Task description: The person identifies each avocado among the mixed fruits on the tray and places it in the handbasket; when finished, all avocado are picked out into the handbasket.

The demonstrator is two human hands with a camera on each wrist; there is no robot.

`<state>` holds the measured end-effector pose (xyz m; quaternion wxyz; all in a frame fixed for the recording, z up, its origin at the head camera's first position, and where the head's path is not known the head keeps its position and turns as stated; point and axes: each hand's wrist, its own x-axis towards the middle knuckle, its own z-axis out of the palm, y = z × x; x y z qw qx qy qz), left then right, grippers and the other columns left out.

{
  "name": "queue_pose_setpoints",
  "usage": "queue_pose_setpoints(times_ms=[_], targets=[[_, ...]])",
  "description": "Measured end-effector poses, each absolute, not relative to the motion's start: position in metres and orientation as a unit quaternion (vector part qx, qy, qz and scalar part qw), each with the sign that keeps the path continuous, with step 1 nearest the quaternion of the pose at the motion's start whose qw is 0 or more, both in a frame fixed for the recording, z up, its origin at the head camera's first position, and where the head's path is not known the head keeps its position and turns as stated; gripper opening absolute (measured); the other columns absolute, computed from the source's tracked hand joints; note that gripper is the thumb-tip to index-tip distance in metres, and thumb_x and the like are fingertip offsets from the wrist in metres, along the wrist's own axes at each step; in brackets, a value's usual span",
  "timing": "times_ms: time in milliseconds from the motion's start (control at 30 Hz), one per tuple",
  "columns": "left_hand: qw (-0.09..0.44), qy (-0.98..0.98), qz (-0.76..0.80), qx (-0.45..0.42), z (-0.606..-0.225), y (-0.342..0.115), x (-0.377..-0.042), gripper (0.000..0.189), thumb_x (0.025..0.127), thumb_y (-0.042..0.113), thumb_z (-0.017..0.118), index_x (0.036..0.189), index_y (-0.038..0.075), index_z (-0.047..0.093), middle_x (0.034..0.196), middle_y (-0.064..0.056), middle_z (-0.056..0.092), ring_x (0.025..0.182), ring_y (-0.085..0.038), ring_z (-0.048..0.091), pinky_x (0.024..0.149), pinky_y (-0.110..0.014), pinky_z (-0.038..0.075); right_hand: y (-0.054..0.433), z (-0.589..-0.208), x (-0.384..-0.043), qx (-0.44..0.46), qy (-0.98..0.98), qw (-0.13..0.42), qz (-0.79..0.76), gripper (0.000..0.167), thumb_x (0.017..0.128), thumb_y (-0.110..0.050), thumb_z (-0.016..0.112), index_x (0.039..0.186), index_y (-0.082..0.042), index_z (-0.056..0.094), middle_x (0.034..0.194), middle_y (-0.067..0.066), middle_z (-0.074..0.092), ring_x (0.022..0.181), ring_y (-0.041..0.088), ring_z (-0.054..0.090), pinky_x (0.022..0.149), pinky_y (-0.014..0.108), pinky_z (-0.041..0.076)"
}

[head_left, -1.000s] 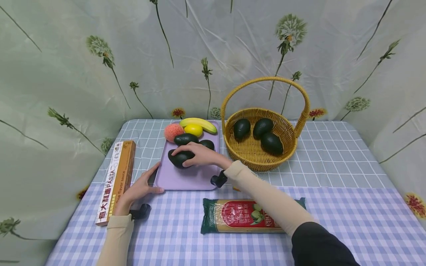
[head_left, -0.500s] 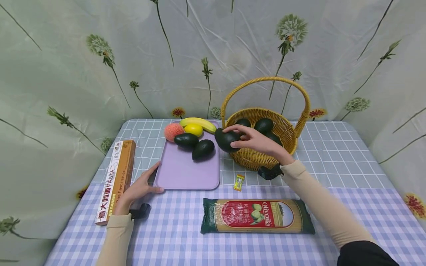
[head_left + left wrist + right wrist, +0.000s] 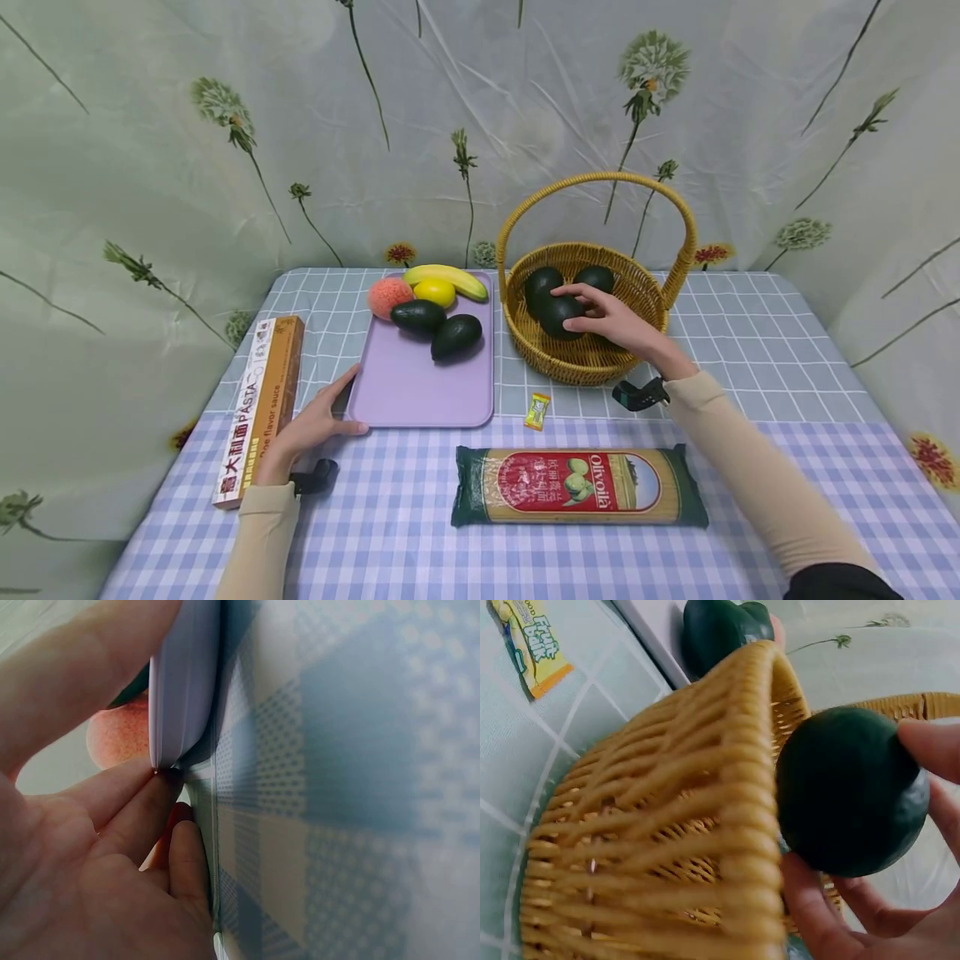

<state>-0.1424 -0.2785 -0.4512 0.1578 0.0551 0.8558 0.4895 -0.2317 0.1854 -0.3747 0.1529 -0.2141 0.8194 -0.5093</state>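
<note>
In the head view my right hand (image 3: pixel 615 323) grips a dark green avocado (image 3: pixel 561 317) inside the wicker basket (image 3: pixel 573 367). The right wrist view has the held avocado (image 3: pixel 855 791) just over the rim, with thumb and fingers around it. Other avocados lie in the basket, partly hidden by the hand. My left hand (image 3: pixel 315 427) rests at the lower left corner of the lilac tray (image 3: pixel 420 400), fingertips touching its rim (image 3: pixel 176 712) in the left wrist view. The tray bears two avocados (image 3: pixel 456 337), a peach (image 3: pixel 390 297), a lemon (image 3: pixel 435 292) and a banana (image 3: pixel 446 280).
A pasta box (image 3: pixel 258 408) lies left of the tray, close to the left forearm. Nearer the front is a bag of spaghetti (image 3: pixel 579 487). Between it and the basket sits a small yellow candy packet (image 3: pixel 537 412). The basket's tall handle (image 3: pixel 600 177) arches over it.
My right hand has lifted an avocado off the tray and carried it right, into the basket. The left hand has stayed at the tray's corner.
</note>
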Motion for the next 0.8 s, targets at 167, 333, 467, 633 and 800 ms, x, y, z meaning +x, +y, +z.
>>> queue_pose_setpoints(times_ms=[167,333,467,633,800], targets=[[0.155,0.857,0.489,0.058,-0.452,-0.279,-0.143,0.105,0.072,0.003,0.08,0.152,0.001,0.012,0.153,-0.031,0.008,0.14,-0.048,0.003,0.108,-0.064,0.005,0.173,-0.379,-0.234,-0.225,0.831,0.146,-0.487,0.05,0.094,-0.017,0.061,0.141,-0.011,0.045,0.148,0.016,0.033,0.135,0.038,0.028,0.102,0.057,0.031],[0.156,0.857,0.488,0.054,-0.452,-0.278,-0.142,0.104,0.073,0.004,0.08,0.152,0.001,0.012,0.153,-0.031,0.009,0.139,-0.048,0.003,0.108,-0.064,0.005,0.159,-0.382,-0.238,-0.213,0.836,0.155,-0.481,0.049,0.094,-0.014,0.06,0.141,-0.009,0.046,0.148,0.019,0.033,0.135,0.041,0.026,0.103,0.059,0.03],[0.158,0.857,0.487,0.053,-0.452,-0.278,-0.142,0.105,0.073,0.005,0.08,0.152,0.002,0.013,0.154,-0.03,0.008,0.14,-0.048,0.002,0.108,-0.064,0.004,0.15,-0.385,-0.24,-0.193,0.843,0.164,-0.475,0.048,0.095,-0.013,0.058,0.141,-0.008,0.045,0.149,0.021,0.032,0.134,0.041,0.028,0.1,0.058,0.035],[0.16,0.86,0.481,0.052,-0.453,-0.279,-0.143,0.105,0.073,0.009,0.081,0.153,0.003,0.013,0.155,-0.029,0.007,0.14,-0.047,0.002,0.109,-0.063,0.004,0.145,-0.387,-0.241,-0.176,0.85,0.171,-0.466,0.046,0.095,-0.01,0.055,0.141,-0.005,0.045,0.144,0.024,0.037,0.132,0.038,0.034,0.098,0.053,0.04],[0.161,0.859,0.483,0.048,-0.452,-0.279,-0.142,0.105,0.073,0.009,0.081,0.153,0.004,0.013,0.155,-0.028,0.006,0.14,-0.046,0.001,0.109,-0.063,0.003,0.148,-0.388,-0.239,-0.175,0.855,0.157,-0.463,0.044,0.095,-0.01,0.055,0.138,-0.002,0.048,0.139,0.025,0.042,0.129,0.039,0.038,0.102,0.054,0.036]])
